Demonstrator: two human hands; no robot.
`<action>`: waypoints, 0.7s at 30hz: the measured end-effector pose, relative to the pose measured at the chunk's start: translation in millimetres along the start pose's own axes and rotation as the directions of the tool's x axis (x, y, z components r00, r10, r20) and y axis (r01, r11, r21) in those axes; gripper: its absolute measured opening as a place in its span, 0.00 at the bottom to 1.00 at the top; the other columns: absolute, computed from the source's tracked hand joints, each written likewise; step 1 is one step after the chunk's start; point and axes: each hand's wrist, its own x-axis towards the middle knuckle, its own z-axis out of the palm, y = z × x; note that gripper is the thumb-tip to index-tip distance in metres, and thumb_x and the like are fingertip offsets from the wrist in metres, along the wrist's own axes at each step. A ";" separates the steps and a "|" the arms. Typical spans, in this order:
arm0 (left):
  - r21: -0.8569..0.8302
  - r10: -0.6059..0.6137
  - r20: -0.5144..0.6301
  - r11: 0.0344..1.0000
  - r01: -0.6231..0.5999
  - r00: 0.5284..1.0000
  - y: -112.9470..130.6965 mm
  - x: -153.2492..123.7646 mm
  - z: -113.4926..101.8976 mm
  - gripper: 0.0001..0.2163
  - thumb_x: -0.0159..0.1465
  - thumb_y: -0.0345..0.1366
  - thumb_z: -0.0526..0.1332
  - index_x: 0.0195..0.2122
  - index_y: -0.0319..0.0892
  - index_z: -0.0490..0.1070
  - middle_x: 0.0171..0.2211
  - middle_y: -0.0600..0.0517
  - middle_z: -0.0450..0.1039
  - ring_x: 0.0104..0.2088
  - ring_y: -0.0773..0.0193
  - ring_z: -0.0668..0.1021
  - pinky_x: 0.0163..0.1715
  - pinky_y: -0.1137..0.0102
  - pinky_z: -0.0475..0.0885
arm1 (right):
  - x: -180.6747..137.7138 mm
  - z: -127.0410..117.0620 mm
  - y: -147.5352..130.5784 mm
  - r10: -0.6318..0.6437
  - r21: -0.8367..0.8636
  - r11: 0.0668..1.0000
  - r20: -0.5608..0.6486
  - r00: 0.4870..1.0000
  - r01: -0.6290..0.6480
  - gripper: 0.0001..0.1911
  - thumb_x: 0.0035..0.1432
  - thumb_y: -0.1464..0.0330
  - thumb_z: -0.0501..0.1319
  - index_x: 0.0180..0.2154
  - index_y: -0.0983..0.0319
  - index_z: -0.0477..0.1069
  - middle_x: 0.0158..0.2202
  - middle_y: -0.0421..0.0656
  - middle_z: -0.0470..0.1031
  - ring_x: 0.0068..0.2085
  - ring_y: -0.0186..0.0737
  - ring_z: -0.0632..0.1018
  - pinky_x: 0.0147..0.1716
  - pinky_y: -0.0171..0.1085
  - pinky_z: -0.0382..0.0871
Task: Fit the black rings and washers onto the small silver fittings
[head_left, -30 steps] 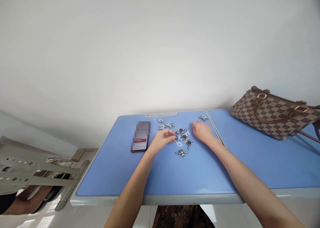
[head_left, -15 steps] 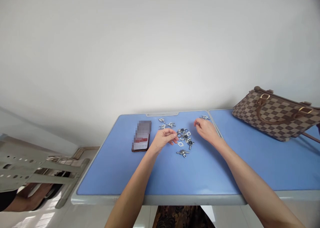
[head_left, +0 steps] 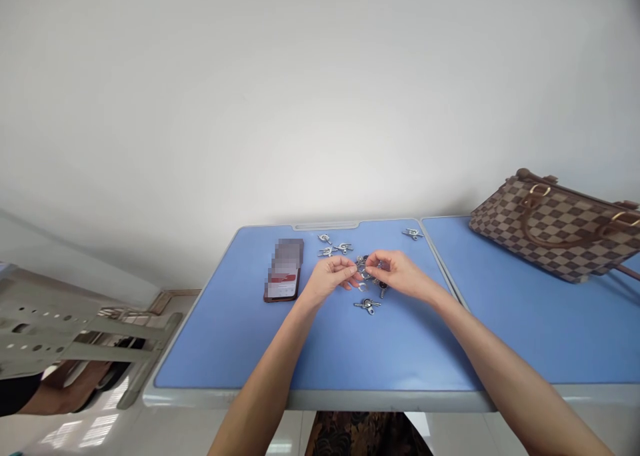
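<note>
A pale wall (head_left: 320, 96) rises behind a blue-topped desk (head_left: 390, 356); a checkered handbag (head_left: 555, 233) stands on the adjoining desk at right. The left hand (head_left: 326, 280) and right hand (head_left: 399, 271) face each other closely, thumbs and fingers bent together; whether either grips a part I cannot tell. Left of them lies a phone (head_left: 283, 288). Between and beneath the fingertips sits a cluster of small metal parts (head_left: 383, 287), with one loose metal piece (head_left: 368, 305) nearer the front edge.
</note>
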 end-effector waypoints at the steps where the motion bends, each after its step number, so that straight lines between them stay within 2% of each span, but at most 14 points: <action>1: 0.004 -0.001 0.004 1.000 0.001 1.000 -0.5 0.1 0.1 0.15 0.54 0.45 0.67 0.32 0.37 0.70 0.29 0.47 0.78 0.26 0.64 0.79 0.26 0.73 0.70 | 0.2 -1.0 0.5 0.012 0.010 1.000 0.001 1.000 -0.012 0.11 0.57 0.60 0.57 0.33 0.62 0.70 0.26 0.37 0.68 0.24 0.30 0.63 0.24 0.31 0.57; 13: 0.158 0.057 0.073 0.985 -0.068 0.996 -4.3 -2.2 5.5 0.13 0.58 0.44 0.63 0.33 0.37 0.69 0.28 0.48 0.78 0.27 0.65 0.78 0.27 0.72 0.71 | -5.1 -11.6 -4.9 0.012 -0.069 0.998 0.094 0.995 -0.006 0.11 0.58 0.62 0.56 0.33 0.63 0.71 0.28 0.38 0.71 0.26 0.31 0.65 0.26 0.32 0.58; 21: 0.181 0.022 0.125 0.982 -0.045 0.992 -3.5 -4.4 5.1 0.14 0.58 0.45 0.63 0.34 0.38 0.70 0.29 0.48 0.77 0.27 0.66 0.77 0.30 0.71 0.72 | -7.9 -23.9 -7.8 -0.033 -0.126 0.991 0.162 0.986 0.054 0.09 0.57 0.64 0.58 0.32 0.62 0.73 0.29 0.38 0.72 0.28 0.32 0.67 0.29 0.32 0.60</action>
